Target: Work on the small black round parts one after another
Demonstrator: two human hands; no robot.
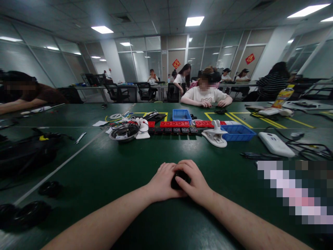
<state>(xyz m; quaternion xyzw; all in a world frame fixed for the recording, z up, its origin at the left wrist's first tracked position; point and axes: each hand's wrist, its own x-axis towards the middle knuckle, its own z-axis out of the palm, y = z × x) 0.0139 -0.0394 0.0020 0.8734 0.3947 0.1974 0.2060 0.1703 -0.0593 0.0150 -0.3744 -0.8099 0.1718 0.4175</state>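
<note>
A small black rounded object (pixel 179 179) sits between my hands, low over the green table (pixel 125 222); its exact kind does not show. My right hand (pixel 192 182) curls over it from the right, thumb across its near face and fingers closed around the top. My left hand (pixel 163 182) is closed against its left side, with the thumb side running beneath it. The fingers of both hands touch at the top and partly hide the object.
Ahead lie red-and-black power strips (pixel 179 130), blue bins (pixel 238 132), a white clip base (pixel 216 135) and a metal bowl (pixel 122 137) of cables. Black wheel-like rings (pixel 32 212) lie left, a white power bank-like box (pixel 275 144) right. Across sits a person (pixel 206 93).
</note>
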